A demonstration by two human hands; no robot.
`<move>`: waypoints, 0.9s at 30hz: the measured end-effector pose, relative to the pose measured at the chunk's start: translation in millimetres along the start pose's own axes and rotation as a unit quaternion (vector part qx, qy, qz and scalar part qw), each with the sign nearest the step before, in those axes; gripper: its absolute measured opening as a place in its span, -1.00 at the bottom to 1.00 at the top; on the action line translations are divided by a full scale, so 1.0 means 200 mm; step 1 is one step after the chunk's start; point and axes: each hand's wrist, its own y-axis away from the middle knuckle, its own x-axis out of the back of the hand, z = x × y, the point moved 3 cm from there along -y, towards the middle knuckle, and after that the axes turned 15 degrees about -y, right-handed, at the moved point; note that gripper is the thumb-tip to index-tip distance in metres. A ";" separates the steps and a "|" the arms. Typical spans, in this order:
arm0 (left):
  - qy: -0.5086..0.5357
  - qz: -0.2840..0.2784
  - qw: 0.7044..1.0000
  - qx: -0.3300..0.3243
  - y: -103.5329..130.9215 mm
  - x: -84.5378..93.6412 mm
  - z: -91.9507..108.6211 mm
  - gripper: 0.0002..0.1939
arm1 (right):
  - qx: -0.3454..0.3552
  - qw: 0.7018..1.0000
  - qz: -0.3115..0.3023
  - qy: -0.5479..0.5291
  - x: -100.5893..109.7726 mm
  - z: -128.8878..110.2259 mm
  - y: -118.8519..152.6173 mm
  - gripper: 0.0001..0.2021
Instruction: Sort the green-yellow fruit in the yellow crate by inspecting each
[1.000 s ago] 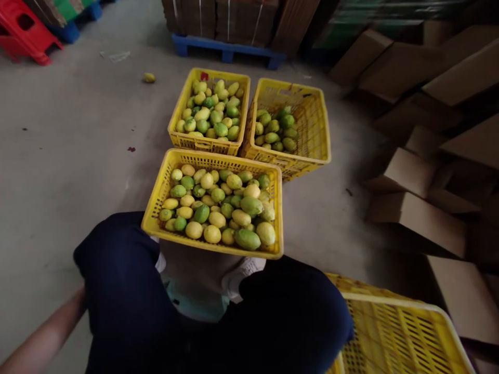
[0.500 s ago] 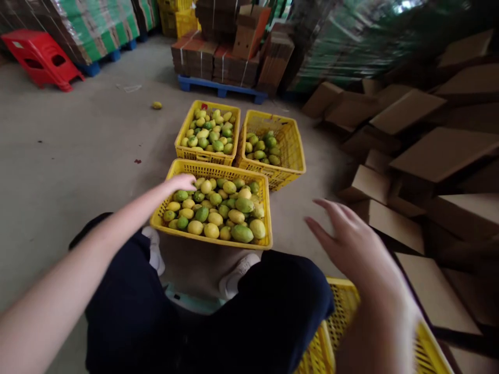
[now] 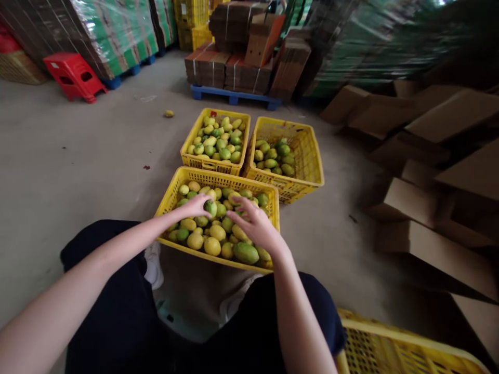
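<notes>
Left hand (image 3: 197,205) around one green lemon (image 3: 211,208), right hand (image 3: 256,224) wide above one front crate (image 3: 230,182), two crates (image 3: 214,166) behind it

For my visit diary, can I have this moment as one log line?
left hand: at green fruit | right hand: open, over other fruit | near crate: well-filled | right rear crate: part-filled

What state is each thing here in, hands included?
Left hand: gripping a green fruit
Right hand: open
Front crate: well filled
Back left crate: well filled
Back right crate: partly filled
Loose fruit: lying on the floor
Red stool: standing upright
Cardboard boxes: lying in a heap
Cardboard bundles: stacked, strapped
Near right crate: contents unclear
</notes>
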 end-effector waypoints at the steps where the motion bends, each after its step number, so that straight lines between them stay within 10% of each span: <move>1: 0.019 0.007 1.000 -0.016 -0.02 0.11 0.03 -0.37 | 0.010 0.997 0.071 -0.004 0.00 0.00 -0.04 -0.56; 4: 0.136 -0.035 0.985 -0.097 -0.02 0.44 0.16 -0.28 | -0.023 0.979 0.162 -0.120 -0.07 0.00 -0.14 -0.39; 8: 0.191 -0.022 0.974 -0.121 0.04 0.67 0.26 -0.16 | -0.105 0.912 0.081 -0.388 -0.17 -0.02 -0.18 -0.43; 12: 0.136 0.088 0.986 -0.027 0.06 0.40 0.18 -0.47 | -0.169 0.878 0.141 -0.425 -0.09 0.00 -0.15 -0.55; 18: -0.145 -0.063 0.972 0.175 0.10 -0.24 -0.10 -0.38 | -0.189 0.828 0.232 -0.474 0.06 0.10 -0.13 -0.66; 27: -0.171 -0.112 0.974 0.100 -0.01 -0.37 -0.08 -0.52 | -0.219 0.842 0.196 -0.453 0.03 0.04 -0.12 -0.70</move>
